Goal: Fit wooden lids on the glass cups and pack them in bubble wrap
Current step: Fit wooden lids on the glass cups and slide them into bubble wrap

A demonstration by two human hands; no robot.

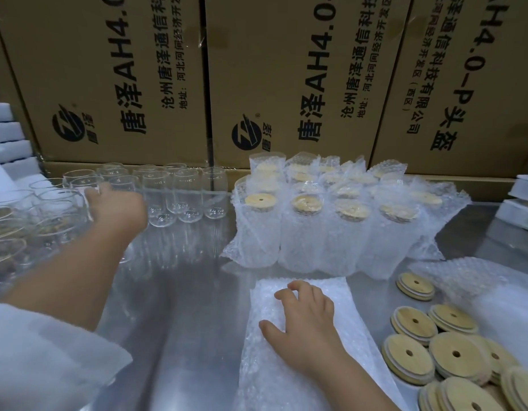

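Note:
Several clear glass cups (185,194) stand in rows at the back left of the metal table (179,292). My left hand (117,206) reaches among them and its fingers curl round one glass cup (79,191). My right hand (307,318) rests with bent fingers on a flat bubble wrap bag (301,366) near the front. Several round wooden lids (452,354) with a centre hole lie at the front right. Behind the bag stand several wrapped cups (304,232) with lids on, in bubble wrap.
Large printed cardboard boxes (256,84) form a wall behind the table. White foam blocks (7,137) are stacked at the far left. More bubble wrap (470,280) lies at the right, and white boxes (520,209) sit at the right edge.

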